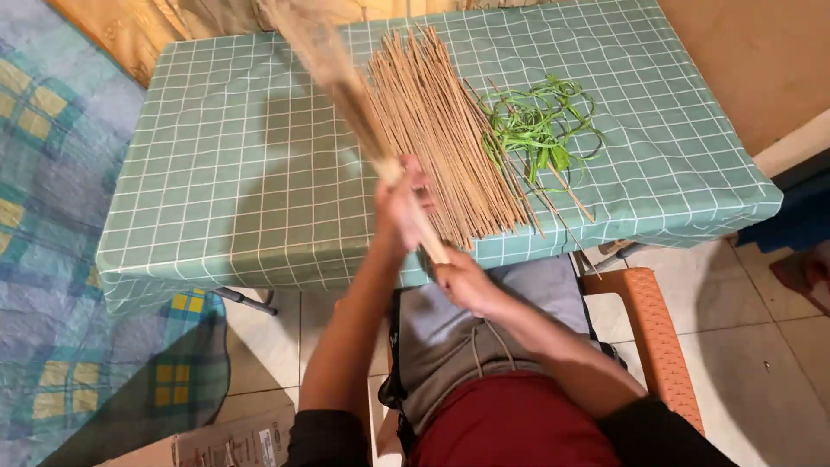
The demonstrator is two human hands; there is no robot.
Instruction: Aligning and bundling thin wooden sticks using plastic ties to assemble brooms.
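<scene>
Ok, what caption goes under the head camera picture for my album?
Both hands, left hand and right hand, grip a blurred stick bundle above loose sticks and green leaf strips on a checked tablecloth.

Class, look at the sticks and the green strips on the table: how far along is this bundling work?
Done: green leaf strips lie stripped beside the pile. In hand: the left hand and right hand grip a blurred bundle of sticks over the table. Left: a large loose stick pile.

One head-worn view — looking steeply down, close over the table (242, 173) edge and the lap.
</scene>
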